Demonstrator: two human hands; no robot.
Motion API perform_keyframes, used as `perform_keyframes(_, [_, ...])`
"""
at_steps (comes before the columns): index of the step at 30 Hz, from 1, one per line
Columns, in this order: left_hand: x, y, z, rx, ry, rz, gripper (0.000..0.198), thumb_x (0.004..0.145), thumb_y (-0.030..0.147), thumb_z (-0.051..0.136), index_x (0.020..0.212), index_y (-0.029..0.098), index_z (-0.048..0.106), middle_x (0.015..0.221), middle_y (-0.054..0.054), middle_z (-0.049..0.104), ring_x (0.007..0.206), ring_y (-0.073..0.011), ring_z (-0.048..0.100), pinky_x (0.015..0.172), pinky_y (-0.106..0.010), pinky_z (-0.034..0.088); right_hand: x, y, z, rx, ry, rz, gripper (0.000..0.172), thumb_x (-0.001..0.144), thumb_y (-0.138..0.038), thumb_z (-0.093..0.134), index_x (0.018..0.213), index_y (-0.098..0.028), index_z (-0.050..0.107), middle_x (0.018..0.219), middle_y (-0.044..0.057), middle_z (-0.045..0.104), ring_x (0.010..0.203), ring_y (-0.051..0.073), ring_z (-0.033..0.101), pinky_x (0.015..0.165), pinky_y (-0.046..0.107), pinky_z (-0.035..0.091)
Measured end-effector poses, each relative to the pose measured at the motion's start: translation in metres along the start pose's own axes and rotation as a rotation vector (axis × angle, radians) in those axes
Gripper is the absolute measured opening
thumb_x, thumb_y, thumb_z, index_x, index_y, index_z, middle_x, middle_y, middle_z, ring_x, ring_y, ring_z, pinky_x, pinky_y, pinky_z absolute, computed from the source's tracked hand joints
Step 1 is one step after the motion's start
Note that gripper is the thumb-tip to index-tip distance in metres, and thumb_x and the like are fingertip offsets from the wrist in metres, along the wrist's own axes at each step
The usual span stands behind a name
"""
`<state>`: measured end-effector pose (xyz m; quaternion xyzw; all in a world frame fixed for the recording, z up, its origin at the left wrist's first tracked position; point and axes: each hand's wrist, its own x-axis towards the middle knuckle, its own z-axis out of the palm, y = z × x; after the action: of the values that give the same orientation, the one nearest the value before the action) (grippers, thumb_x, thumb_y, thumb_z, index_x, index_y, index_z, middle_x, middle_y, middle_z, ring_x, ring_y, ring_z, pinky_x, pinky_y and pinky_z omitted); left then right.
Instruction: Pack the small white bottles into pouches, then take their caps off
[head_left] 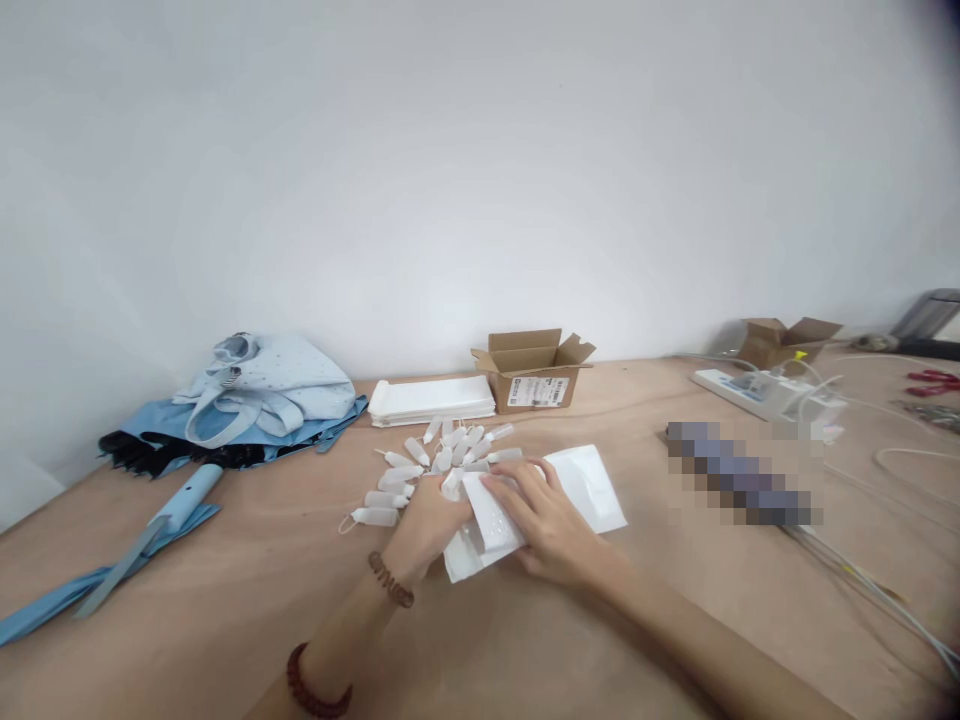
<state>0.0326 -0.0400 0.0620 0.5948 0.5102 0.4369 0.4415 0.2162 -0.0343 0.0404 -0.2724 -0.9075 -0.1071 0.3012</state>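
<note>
Against a white wall (pixel 480 180), a plywood table (pixel 187 640) holds small plastic bottles (pixel 382 498).

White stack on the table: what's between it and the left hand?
In the head view, small white plastic bottles lie between the white stack and the left hand.

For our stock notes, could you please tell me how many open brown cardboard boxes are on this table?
2. The first box stands at the back, behind the small white plastic bottles; the second box sits further right, behind the white power strip. Others may be hidden.
</note>
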Motion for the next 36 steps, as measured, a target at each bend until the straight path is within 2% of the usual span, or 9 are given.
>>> perform_keyframes(8, [-0.009,0.000,0.011,-0.313,0.016,-0.172,0.021,0.072,0.018,0.063,0.093,0.015,0.066,0.084,-0.004,0.070,0.075,-0.0195,0.065,0.065,-0.029,0.053,-0.005,-0.011,-0.001,-0.242,0.054,0.043,0.056,0.074,0.000,0.038,0.129,-0.009,0.042,0.131,0.023,0.046,0.126,0.033,0.036,0.098,0.056,0.026])
perform_keyframes(14, [-0.009,-0.002,-0.004,-0.526,-0.011,-0.239,0.021,0.077,0.032,0.064,0.080,0.012,0.062,0.065,-0.003,0.062,0.055,-0.0113,0.056,0.043,-0.020,0.043,-0.011,-0.003,0.000,-0.274,0.112,0.061,0.048,0.079,0.001,0.034,0.123,-0.011,0.048,0.115,0.017,0.060,0.111,0.026,0.051,0.098,0.053,0.026])
perform_keyframes(18, [-0.009,0.002,-0.005,-0.469,0.044,-0.085,0.028,0.083,0.040,0.054,0.082,0.012,0.060,0.071,-0.006,0.062,0.061,-0.0148,0.060,0.050,-0.024,0.047,-0.013,0.002,0.000,-0.239,0.104,0.087,0.047,0.079,0.000,0.039,0.121,-0.015,0.051,0.116,0.014,0.061,0.111,0.023,0.052,0.102,0.052,0.020])
perform_keyframes(21, [-0.014,0.000,0.000,-0.100,0.098,0.158,0.019,0.081,0.026,0.052,0.093,0.015,0.061,0.086,-0.007,0.062,0.076,-0.0182,0.061,0.056,-0.026,0.048,-0.011,0.003,-0.003,-0.226,0.113,0.075,0.043,0.082,-0.001,0.039,0.119,-0.017,0.053,0.114,0.011,0.063,0.108,0.021,0.054,0.103,0.050,0.017])
perform_keyframes(25, [-0.016,-0.002,0.010,0.486,0.160,0.575,0.042,0.076,0.008,0.051,0.114,0.023,0.057,0.121,-0.010,0.051,0.107,-0.0231,0.051,0.084,-0.036,0.047,-0.007,0.005,-0.014,-0.219,0.231,0.038,0.036,0.087,-0.002,0.036,0.112,-0.016,0.056,0.103,0.007,0.068,0.090,0.015,0.061,0.105,0.047,0.016])
perform_keyframes(28, [-0.007,0.005,0.017,0.605,0.155,0.694,0.025,0.084,0.012,0.048,0.105,0.020,0.060,0.116,-0.009,0.055,0.105,-0.0225,0.051,0.092,-0.040,0.042,-0.006,0.010,-0.024,-0.238,0.290,0.019,0.028,0.090,-0.005,0.039,0.109,-0.018,0.056,0.094,0.003,0.070,0.080,0.012,0.061,0.105,0.045,0.017])
perform_keyframes(30, [0.004,0.011,0.022,0.566,0.118,0.636,0.013,0.087,0.018,0.048,0.088,0.018,0.061,0.094,-0.006,0.062,0.091,-0.0204,0.055,0.083,-0.036,0.045,-0.006,0.018,-0.030,-0.278,0.328,0.054,0.021,0.091,-0.011,0.045,0.108,-0.018,0.056,0.090,0.003,0.069,0.079,0.012,0.061,0.104,0.042,0.020])
perform_keyframes(32, [0.016,0.014,0.028,0.464,0.105,0.437,0.016,0.085,0.024,0.052,0.072,0.017,0.058,0.070,-0.002,0.059,0.071,-0.0171,0.055,0.069,-0.030,0.045,-0.007,0.028,-0.036,-0.331,0.359,0.148,0.022,0.091,-0.022,0.051,0.112,-0.017,0.055,0.097,0.007,0.068,0.090,0.016,0.060,0.101,0.040,0.025])
perform_keyframes(36, [0.033,0.010,0.043,0.194,-0.030,-0.041,0.023,0.084,0.028,0.053,0.066,0.015,0.056,0.050,0.004,0.047,0.045,-0.0105,0.046,0.047,-0.023,0.038,-0.014,0.050,-0.037,-0.369,0.251,0.306,0.054,0.087,-0.044,0.054,0.129,-0.012,0.044,0.128,0.019,0.051,0.122,0.030,0.042,0.099,0.045,0.028])
